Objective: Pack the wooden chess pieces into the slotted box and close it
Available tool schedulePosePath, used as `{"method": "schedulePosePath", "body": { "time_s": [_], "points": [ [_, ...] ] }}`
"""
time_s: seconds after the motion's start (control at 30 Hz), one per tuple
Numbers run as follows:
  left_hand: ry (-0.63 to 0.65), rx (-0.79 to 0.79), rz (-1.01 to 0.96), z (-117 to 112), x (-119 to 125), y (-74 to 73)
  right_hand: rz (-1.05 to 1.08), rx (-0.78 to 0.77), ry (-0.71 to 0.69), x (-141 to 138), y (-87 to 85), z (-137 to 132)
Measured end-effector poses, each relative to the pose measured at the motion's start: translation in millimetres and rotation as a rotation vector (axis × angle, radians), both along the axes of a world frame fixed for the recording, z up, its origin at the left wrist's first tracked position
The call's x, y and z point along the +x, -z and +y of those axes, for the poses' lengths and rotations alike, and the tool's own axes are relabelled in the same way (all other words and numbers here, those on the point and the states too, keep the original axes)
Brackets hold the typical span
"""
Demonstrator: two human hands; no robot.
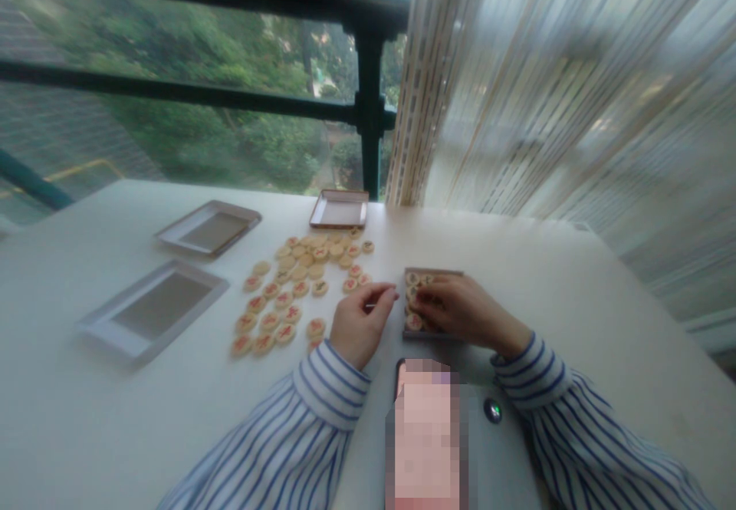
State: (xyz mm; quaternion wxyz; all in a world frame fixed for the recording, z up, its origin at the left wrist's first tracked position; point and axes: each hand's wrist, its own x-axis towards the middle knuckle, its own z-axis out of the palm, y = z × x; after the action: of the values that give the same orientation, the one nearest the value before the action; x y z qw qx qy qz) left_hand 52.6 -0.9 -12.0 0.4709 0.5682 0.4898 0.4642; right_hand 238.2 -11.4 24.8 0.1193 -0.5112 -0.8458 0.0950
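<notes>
Mostly the white table (138,433) fills the view, its near edge cut off below. With the left hand (368,318) as the clock's centre, a blind (563,111) runs off past two o'clock, too blurred to show its slats clearly. Both striped sleeves (270,433) leave the frame at the bottom. Three shallow trays lie on the table: one (164,307) at nine o'clock, another (210,228) at ten, a third (340,209) towards eleven. At five o'clock a pixelated patch (428,433) masks a dark-rimmed object.

The left hand has its thumb and forefinger drawn close together; whether they pinch anything cannot be told. The right hand (451,307) bends its fingers down over the box (425,335) at three o'clock, covering much of it; its fingertips are hidden, so a grip cannot be told. Loose discs (284,333) spread from nine to eleven o'clock, their red or dark marks unreadable, one partly behind the left cuff. More discs sit inside the box.
</notes>
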Motion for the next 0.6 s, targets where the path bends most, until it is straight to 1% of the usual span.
{"method": "schedulePosePath", "body": {
  "time_s": [0.6],
  "points": [
    [0.007, 0.043, 0.031, 0.4, 0.2, 1.6, -0.013, -0.025, -0.021, -1.5, -1.0, 0.6]
  ]
}}
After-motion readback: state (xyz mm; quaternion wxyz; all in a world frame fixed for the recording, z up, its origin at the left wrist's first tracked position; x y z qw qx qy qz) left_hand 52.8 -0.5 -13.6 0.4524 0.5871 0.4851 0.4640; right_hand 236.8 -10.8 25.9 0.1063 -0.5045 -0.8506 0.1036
